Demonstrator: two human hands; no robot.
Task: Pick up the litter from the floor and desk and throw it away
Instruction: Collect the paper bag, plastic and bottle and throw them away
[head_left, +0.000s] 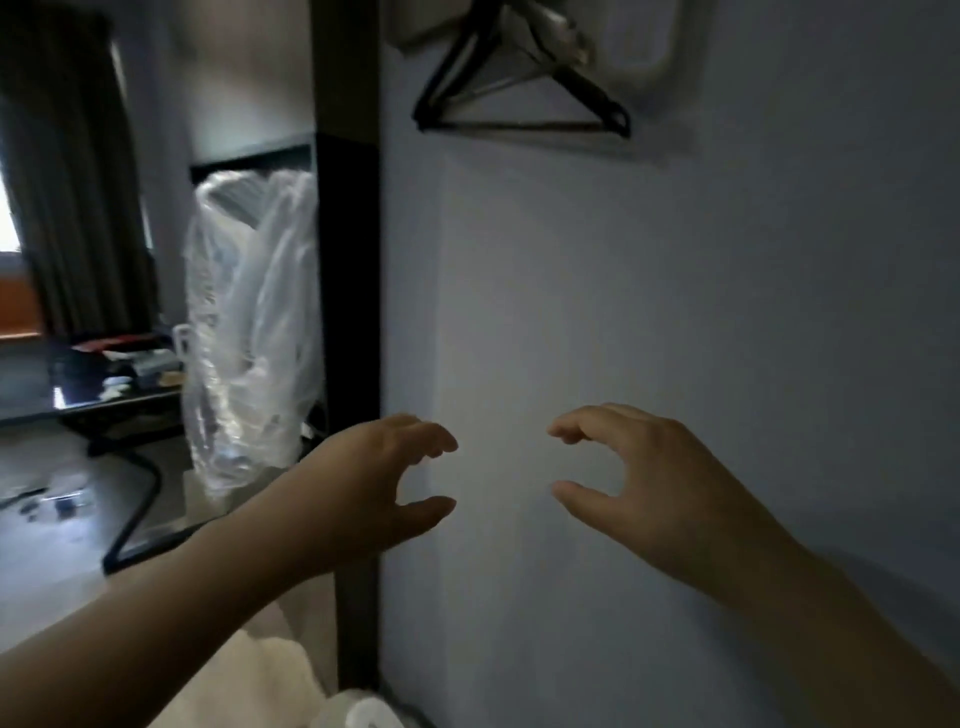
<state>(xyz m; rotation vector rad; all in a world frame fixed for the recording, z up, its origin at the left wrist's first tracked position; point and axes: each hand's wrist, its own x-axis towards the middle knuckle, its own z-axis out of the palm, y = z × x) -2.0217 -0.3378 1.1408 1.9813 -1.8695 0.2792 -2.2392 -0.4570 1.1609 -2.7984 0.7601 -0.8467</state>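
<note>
Pale litter (49, 501): small scraps scattered on the floor (62, 561) at far left, too blurred to name, well apart from both hands.
Worktop (78, 397): dark, glossy desk at left behind the scraps; small pale bits and flat red and grey items lie on it, kinds unclear.
Left hand (384, 483): raised in front of the dark post, released, fingers loosely bent, thumb below them, holding nothing.
Right hand (639, 478): raised at the same height, facing the left one, also released with bent fingers and thumb apart, holding nothing; the two hands do not touch.
Wall (675, 312): plain pale surface straight behind both hands.
Plastic bag (249, 332): clear, crumpled, hanging upright just left of the post, between worktop and hands.
Post (348, 260): black, vertical, at the wall's left edge.
Hanger (519, 88): black, tilted, high on the wall above the hands.
Curtain (72, 182): dark, far left, beside a bright window strip.
</note>
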